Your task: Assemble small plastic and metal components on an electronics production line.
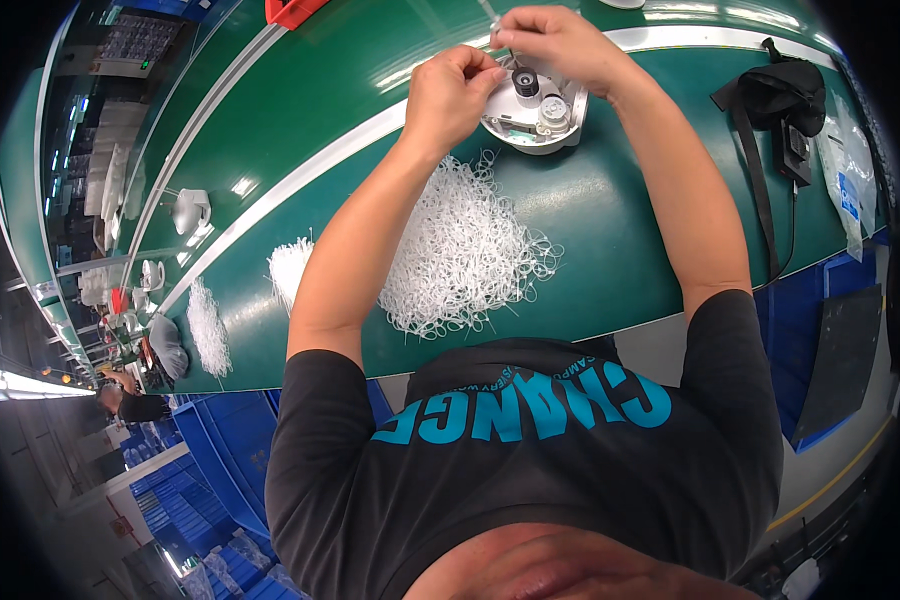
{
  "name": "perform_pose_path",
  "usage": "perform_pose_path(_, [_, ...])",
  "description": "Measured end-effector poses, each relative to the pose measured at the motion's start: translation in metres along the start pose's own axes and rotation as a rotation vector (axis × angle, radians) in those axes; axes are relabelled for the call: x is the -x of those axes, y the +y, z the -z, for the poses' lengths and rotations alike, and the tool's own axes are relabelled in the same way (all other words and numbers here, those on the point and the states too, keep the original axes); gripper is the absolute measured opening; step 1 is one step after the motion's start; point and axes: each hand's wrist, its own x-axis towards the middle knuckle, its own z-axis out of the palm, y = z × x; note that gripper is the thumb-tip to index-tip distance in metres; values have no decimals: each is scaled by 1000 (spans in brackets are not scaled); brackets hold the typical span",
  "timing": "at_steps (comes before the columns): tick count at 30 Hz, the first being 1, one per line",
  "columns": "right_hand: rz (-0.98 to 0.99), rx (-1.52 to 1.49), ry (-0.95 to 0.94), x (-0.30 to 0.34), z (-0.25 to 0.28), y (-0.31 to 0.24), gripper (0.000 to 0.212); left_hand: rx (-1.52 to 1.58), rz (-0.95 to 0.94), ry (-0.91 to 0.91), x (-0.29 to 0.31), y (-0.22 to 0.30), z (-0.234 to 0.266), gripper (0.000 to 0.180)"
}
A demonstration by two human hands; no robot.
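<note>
At the far middle of the bench sits a white camera housing (537,134), open at the top, with a black lens (525,80) and a round pale part (554,112) inside. My left hand (452,92) is closed in a pinch at the housing's left edge, by the lens; what its fingertips hold is hidden. Just above and behind the lens, my right hand (560,42) is pinched around a thin pale strip (487,9) that sticks up past its fingers. A large heap of white looped cable ties (460,255) lies between my forearms, nearer to me.
Smaller white piles (208,328) lie to the left on the green bench (610,270). At the right are a black strap pouch (785,95), a black box with a cable (794,152) and a clear plastic bag (850,185). Blue bins (220,450) stand below. Another person (135,400) is far left.
</note>
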Motion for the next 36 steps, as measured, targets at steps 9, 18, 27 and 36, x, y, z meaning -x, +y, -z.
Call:
perform_pose_path(9, [-116,-605,-21,-9,15,33,15,-390,-256,-6,4,9,3,9])
perform_pose_path(18, [82,109,-104,13,4,-3,23,-353,-236,100,8,-3,7,6])
perform_pose_path(27, [303,573,-130,13,-4,2,16,-429,-250,69,10,-2,10,8])
perform_pose_path(36, [359,427,-49,6,7,0,17,-318,-124,87,9,-12,18,20])
